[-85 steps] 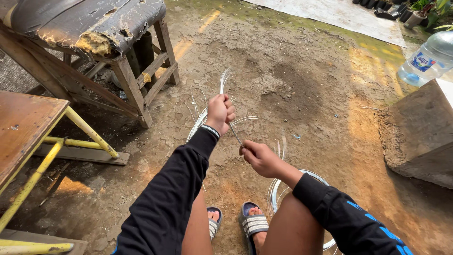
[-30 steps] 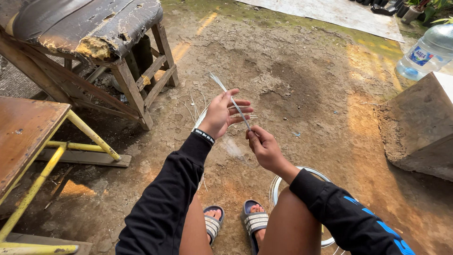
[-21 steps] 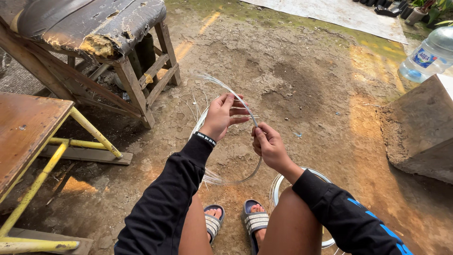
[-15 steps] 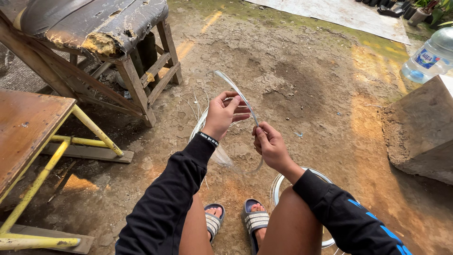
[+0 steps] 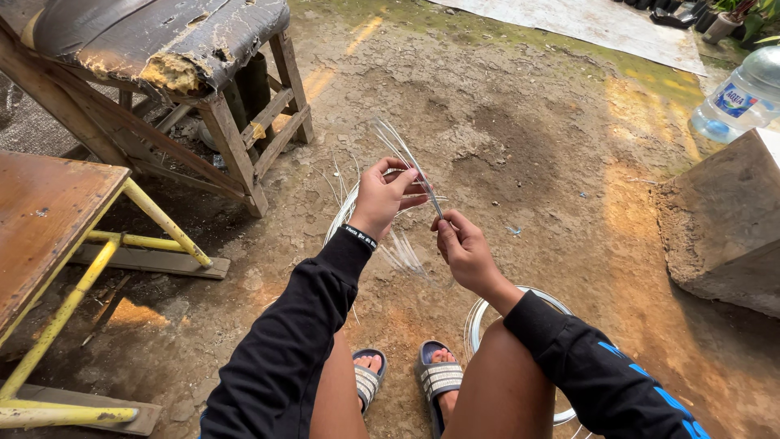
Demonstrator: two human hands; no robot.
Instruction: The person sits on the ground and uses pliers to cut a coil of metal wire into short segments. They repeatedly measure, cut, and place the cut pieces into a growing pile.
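Black sleeves run out from the bottom of the view, and below them two sandalled feet (image 5: 406,378) rest flat on the dirt floor (image 5: 528,162), so the person seems to be sitting low with the work held out over the knees. Just beside the right knee lies a coil of pale strips (image 5: 520,341), partly hidden by the leg; it looks placed within easy reach as stock.

Further out, the right hand (image 5: 463,252) is closed, its fingers pinched on the near end of a thin pale strip (image 5: 422,183) that slants up and away from it. The left hand (image 5: 382,195) sits just beyond, fingers curled loosely round the same strip higher up, thumb and fingertips nearly meeting, so the strip is steadied at two points and kept taut between them. Its free end fans out blurred above the left hand, well clear of the ground. More loose strips (image 5: 390,244) hang or lie under the left hand; I cannot tell whether they touch it.

To the left stands a wooden desk (image 5: 49,219) on yellow metal legs, and beyond it a worn bench (image 5: 162,49) with torn padding. At the right is a concrete block (image 5: 723,219), with a large water bottle (image 5: 743,97) behind it.
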